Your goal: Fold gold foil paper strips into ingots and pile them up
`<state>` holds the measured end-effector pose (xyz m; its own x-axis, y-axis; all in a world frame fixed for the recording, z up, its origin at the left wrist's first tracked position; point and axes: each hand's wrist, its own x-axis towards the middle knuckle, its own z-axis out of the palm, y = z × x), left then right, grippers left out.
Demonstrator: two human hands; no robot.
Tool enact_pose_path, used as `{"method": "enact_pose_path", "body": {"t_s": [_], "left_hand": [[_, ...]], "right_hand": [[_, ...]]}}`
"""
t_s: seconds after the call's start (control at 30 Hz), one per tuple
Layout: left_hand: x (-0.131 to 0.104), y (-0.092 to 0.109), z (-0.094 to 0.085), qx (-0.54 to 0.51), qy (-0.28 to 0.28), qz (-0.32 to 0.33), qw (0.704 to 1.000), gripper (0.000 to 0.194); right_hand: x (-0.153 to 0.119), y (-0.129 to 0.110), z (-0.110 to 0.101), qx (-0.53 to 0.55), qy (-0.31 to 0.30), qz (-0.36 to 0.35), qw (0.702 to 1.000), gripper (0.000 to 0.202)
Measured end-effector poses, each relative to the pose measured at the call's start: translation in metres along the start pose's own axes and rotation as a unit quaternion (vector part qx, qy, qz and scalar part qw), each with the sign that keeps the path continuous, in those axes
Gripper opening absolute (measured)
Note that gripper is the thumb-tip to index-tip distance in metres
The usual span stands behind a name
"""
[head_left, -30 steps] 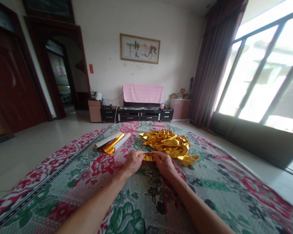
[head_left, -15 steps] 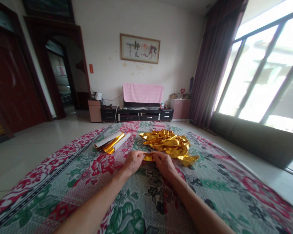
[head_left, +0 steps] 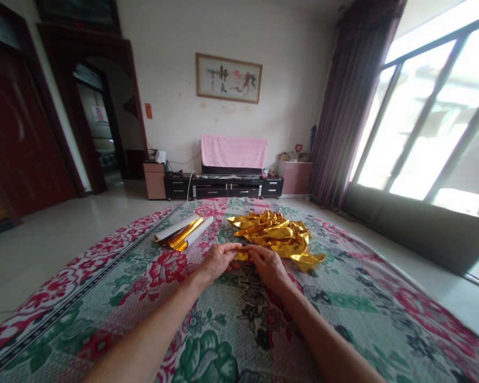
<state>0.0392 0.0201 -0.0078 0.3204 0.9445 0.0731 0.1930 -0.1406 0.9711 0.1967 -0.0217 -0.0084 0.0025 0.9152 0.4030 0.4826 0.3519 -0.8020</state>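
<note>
Between my two hands is a small piece of gold foil paper [head_left: 242,256], held just above the patterned cloth. My left hand [head_left: 219,260] pinches its left end, thumb and fingers pressed together. The right end is gripped by my right hand [head_left: 266,264], its fingers bent over the foil. Right behind my hands lies a heap of folded gold foil pieces [head_left: 273,231], pointed at their ends. To the left rests a loosely curled stack of gold foil sheets [head_left: 186,232] with white backs. My fingers cover much of the held piece.
A floral cloth [head_left: 151,314] covers the round-edged surface under my arms. Beyond it stand a low black cabinet [head_left: 227,190] and a screen draped with a pink towel [head_left: 234,151]. A purple curtain [head_left: 339,117] hangs beside the window at right.
My left hand has shifted slightly left and its fingers have straightened along the foil's upper edge. My right hand has barely moved. The heap and the curled sheets lie as before.
</note>
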Motion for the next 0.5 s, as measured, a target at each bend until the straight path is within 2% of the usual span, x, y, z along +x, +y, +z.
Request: {"method": "enact_pose_path", "body": {"t_s": [0.27, 0.5], "left_hand": [[0.0017, -0.0057, -0.0017, -0.023, -0.007, 0.007, 1.000, 0.033], [-0.0021, 0.0019, -0.0028, -0.042, -0.025, -0.010, 0.999, 0.035]], "right_hand": [[-0.0001, 0.0004, 0.0004, 0.032, -0.006, 0.026, 0.999, 0.037], [0.0006, 0.0076, 0.0005, 0.048, -0.014, 0.017, 0.999, 0.038]]}}
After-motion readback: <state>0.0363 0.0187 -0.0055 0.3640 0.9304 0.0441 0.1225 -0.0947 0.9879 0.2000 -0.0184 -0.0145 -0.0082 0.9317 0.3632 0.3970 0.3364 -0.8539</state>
